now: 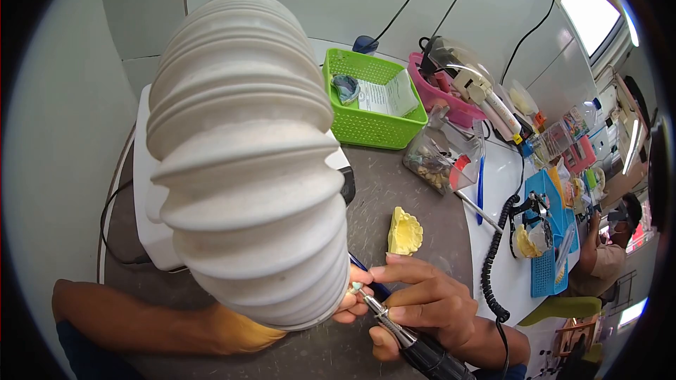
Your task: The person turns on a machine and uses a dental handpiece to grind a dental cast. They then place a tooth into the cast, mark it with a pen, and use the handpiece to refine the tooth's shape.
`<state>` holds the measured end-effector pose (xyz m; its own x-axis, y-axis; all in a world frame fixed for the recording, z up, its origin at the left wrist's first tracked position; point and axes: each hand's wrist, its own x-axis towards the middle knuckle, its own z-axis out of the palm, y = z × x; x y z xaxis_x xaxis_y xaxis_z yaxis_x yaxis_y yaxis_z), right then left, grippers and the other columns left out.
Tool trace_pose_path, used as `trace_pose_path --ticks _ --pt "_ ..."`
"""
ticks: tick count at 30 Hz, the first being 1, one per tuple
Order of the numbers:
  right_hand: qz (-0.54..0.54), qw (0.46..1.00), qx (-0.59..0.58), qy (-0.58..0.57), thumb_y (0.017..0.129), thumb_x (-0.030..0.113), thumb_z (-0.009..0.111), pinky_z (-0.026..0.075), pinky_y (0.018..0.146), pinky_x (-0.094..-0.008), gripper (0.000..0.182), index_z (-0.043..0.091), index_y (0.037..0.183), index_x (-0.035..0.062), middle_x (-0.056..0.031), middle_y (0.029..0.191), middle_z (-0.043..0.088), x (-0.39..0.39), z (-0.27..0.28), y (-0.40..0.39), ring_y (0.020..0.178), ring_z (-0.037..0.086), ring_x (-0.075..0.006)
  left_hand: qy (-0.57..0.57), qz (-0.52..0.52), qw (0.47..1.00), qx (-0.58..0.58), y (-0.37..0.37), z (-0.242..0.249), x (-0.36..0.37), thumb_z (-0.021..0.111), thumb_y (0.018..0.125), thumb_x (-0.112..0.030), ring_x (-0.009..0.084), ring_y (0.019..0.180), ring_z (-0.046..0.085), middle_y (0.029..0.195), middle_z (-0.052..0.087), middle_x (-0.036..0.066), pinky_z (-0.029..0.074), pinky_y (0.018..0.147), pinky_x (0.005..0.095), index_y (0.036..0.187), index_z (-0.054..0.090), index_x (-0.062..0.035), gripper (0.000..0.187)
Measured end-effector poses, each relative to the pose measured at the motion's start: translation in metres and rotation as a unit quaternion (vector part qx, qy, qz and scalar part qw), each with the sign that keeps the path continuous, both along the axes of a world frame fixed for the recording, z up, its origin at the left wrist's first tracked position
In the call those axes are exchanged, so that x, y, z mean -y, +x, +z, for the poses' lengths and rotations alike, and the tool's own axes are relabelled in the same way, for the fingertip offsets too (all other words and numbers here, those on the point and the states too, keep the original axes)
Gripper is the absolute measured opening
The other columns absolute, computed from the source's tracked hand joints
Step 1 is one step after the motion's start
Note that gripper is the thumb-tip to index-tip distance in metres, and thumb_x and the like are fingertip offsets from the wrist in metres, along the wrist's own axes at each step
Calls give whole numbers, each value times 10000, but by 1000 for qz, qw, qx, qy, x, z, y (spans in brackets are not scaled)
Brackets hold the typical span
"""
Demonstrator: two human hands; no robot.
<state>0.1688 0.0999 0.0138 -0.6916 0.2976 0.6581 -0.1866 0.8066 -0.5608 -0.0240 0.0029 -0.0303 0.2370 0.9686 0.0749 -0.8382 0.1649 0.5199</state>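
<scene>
A dental-lab rotary handpiece (405,338) with a metal nose and black body is gripped in my right hand (433,302). Its tip meets a small pale and greenish piece (356,286), too small to identify, pinched in the fingers of my left hand (345,309). Most of that hand is hidden behind a wide white corrugated hose (253,190). Just beyond my right fingers lies a yellow dental cast (405,232) on the dark mat. A dark blue pen-like stick (379,290) shows behind my fingertips.
At the back are a green basket (370,127) with papers, a pink basket (461,109), and a clear container (429,162) of small pieces. A coiled black cord (491,274) runs down the right, beside blue baskets (546,274). Another person (605,253) sits farther right.
</scene>
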Motion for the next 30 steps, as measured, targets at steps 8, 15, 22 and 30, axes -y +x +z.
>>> trace_pose_path --ticks 8,15,22,30 --pt "2 1000 -2 0 704 87 855 571 845 -504 372 588 956 29 -108 820 667 -2 0 1 937 700 -367 34 20 999 -13 2 4 1 516 980 -18 208 1045 639 1132 618 193 555 919 317 1211 513 59 243" --pt "0 1000 -3 -4 704 79 854 568 846 -512 384 580 967 27 -110 819 668 -3 -1 3 946 698 -367 -16 13 999 -46 1 4 1 528 979 -32 206 1032 643 1120 629 187 553 902 307 1213 521 55 249" --pt "-2 1000 3 -6 700 85 858 567 850 -512 381 587 963 32 -106 821 667 -2 0 2 944 698 -364 -9 -4 1000 -11 1 -1 -1 533 978 -40 209 1028 645 1110 634 187 555 904 312 1210 531 54 250" --pt "-7 1000 7 13 704 104 858 569 836 -504 363 600 953 47 -90 797 670 -1 3 1 941 703 -350 -66 -12 998 -20 -2 6 0 533 980 -44 214 1013 652 1093 639 189 561 896 319 1208 533 52 248"
